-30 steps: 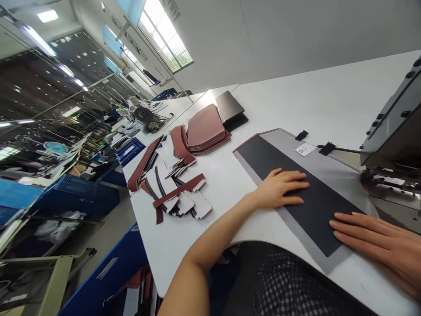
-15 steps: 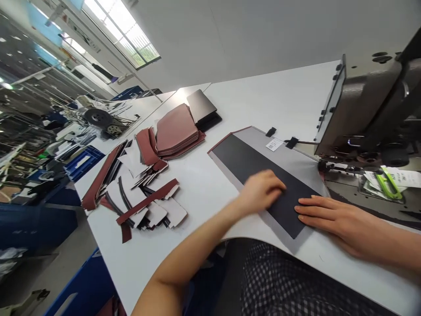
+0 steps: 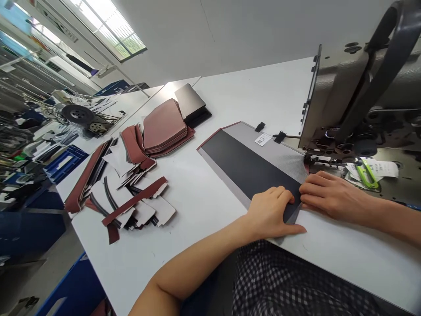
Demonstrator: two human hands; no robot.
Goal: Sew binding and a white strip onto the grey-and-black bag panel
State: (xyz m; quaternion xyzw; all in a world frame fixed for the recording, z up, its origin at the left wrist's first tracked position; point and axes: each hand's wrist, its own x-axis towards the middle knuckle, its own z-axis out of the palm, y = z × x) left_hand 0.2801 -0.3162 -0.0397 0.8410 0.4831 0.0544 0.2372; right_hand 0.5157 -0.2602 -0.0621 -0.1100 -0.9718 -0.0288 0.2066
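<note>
**Sewing station: two hands on a layered fabric panel**

- Grey mesh panel (image 3: 282, 154): lies flat on the white worktop (image 3: 263, 83), running from far left to near right, its right end at the foot of the sewing machine (image 3: 358, 92).
- Black strip (image 3: 245, 166): laid lengthwise on the panel.
- Left hand (image 3: 271, 213): rests on the strip's near end, fingers curled, thumb stretched along the near edge. Whether it pinches the fabric cannot be told.
- Right hand (image 3: 324, 197): flat, fingers together, fingertips pressing the strip just beside the left hand's knuckles.
- White label (image 3: 263, 139) and two black tabs (image 3: 259, 127): on the panel's far edge.
- Green snips (image 3: 365, 172): on the machine bed, right of the hands.
- Maroon stack (image 3: 163, 126) and dark sheets (image 3: 190, 102): far left of the panel.
- Loose white and maroon cut pieces (image 3: 131, 199): left, well apart from the hands.
</note>
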